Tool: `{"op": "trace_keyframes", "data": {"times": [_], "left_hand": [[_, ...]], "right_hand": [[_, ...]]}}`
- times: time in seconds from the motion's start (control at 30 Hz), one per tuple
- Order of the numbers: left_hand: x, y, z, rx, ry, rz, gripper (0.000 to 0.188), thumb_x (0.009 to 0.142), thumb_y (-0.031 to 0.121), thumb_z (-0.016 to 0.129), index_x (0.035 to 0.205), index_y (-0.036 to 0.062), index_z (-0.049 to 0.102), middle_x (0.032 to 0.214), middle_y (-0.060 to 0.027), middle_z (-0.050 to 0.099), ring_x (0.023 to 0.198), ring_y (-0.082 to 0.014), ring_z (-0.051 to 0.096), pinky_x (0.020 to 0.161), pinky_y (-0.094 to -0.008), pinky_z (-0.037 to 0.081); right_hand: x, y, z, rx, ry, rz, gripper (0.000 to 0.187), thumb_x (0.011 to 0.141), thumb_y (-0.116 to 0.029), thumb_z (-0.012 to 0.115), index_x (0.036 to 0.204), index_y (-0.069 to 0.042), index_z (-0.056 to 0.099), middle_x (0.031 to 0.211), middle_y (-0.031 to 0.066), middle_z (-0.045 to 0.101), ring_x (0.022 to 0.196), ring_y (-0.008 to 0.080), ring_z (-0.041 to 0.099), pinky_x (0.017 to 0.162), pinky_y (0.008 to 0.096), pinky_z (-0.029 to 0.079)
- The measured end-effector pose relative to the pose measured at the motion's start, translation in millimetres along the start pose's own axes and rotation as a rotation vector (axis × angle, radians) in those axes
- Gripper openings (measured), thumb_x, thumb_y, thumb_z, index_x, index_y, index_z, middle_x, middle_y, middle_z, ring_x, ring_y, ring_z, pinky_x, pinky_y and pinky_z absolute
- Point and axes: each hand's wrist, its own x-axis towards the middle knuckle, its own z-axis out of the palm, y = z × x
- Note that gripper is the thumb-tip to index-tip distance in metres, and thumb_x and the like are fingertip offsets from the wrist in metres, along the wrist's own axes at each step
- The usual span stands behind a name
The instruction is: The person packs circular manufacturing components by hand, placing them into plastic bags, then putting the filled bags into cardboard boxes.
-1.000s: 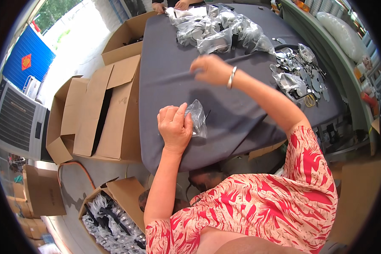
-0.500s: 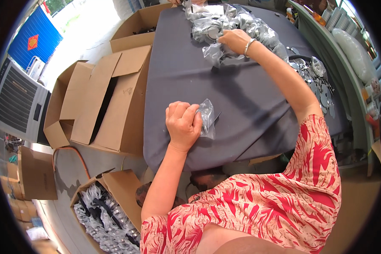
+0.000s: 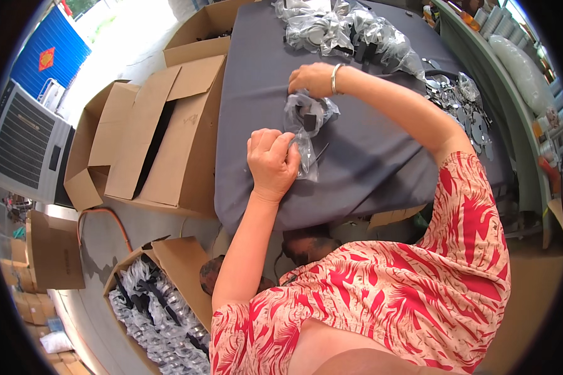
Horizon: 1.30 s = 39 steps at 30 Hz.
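Observation:
My left hand [image 3: 272,164] is closed in a fist over the grey-covered table near its left edge. Out of its fingers, on the thumb side, sticks a crumpled clear plastic bag [image 3: 306,159] with a thin dark strip by it. Just beyond, my right hand [image 3: 313,80], a silver bangle at the wrist, is closed on another clear plastic bag [image 3: 322,111]. Black pieces show inside this second bag; their kind is hard to make out. Its lower end meets the first bag. Farther off lies a heap of bagged parts [image 3: 319,31], with round metallic shapes showing through.
Loose shiny metal discs [image 3: 469,119] lie at the table's right side. A large cardboard box [image 3: 194,137] stands against the left edge. Below it, an open carton [image 3: 159,312] is full of bagged parts. An air cooler [image 3: 28,144] stands far left, shelving [image 3: 481,69] at right.
My right hand has drawn a bag from the heap toward me and left, close to my left hand. The left hand stays closed on its bag, nearly in place.

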Motion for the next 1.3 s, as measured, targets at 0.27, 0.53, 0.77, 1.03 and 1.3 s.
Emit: {"op": "trace_keyframes", "data": {"times": [0.27, 0.53, 0.77, 1.03, 1.3], "left_hand": [[-1.9, -1.9, 0.5, 0.022, 0.000, 0.037, 0.013, 0.060, 0.004, 0.063, 0.072, 0.0084, 0.060, 0.072, -0.0025, 0.052, 0.073, -0.0229, 0.051, 0.065, -0.0352, 0.039], [-3.4, -1.3, 3.7, -0.016, 0.007, -0.028, 0.026, 0.061, 0.003, 0.062, 0.087, 0.0067, 0.061, 0.081, -0.0057, 0.056, 0.080, -0.0251, 0.053, 0.069, -0.0367, 0.043], [-1.8, -10.4, 6.3, -0.093, 0.066, -0.126, 0.050, 0.066, 0.008, 0.067, 0.114, 0.0022, 0.055, 0.112, -0.0156, 0.056, 0.098, -0.0326, 0.053, 0.086, -0.0404, 0.043], [-0.1, -1.8, 1.7, -0.138, -0.081, -0.184, 0.048, 0.059, 0.013, 0.076, 0.105, 0.0084, 0.061, 0.109, -0.0123, 0.057, 0.096, -0.0312, 0.053, 0.080, -0.0382, 0.047], [0.2, 4.5, 0.0, -0.112, -0.072, -0.171, 0.044, 0.058, 0.009, 0.074, 0.101, 0.0092, 0.061, 0.107, -0.0106, 0.056, 0.093, -0.0298, 0.052, 0.076, -0.0374, 0.048]], "right_hand": [[25.9, -66.1, -24.0, 0.158, -0.286, 0.423, 0.055, 0.080, -0.053, 0.053, 0.077, 0.000, 0.067, 0.073, 0.0178, 0.064, 0.069, 0.0316, 0.063, 0.067, 0.0385, 0.051], [-4.0, -34.4, 15.3, 0.209, -0.215, 0.353, 0.040, 0.061, -0.032, 0.072, 0.075, 0.004, 0.062, 0.071, 0.0174, 0.062, 0.065, 0.0295, 0.061, 0.061, 0.0366, 0.049], [-33.8, -46.5, -12.7, 1.005, -0.174, 0.093, 0.015, 0.072, -0.008, 0.067, 0.083, -0.001, 0.059, 0.070, -0.0015, 0.059, 0.067, 0.0048, 0.052, 0.058, 0.0232, 0.044], [-43.4, -63.8, 12.1, 1.517, -0.293, 0.038, 0.028, 0.081, -0.016, 0.063, 0.101, 0.003, 0.058, 0.085, 0.0001, 0.060, 0.078, 0.0079, 0.052, 0.072, 0.0261, 0.045], [-12.3, 42.8, -4.6, -0.121, 0.505, 0.455, 0.033, 0.074, -0.013, 0.062, 0.106, -0.007, 0.056, 0.102, 0.0117, 0.057, 0.099, 0.0279, 0.056, 0.079, 0.0380, 0.048]]}}
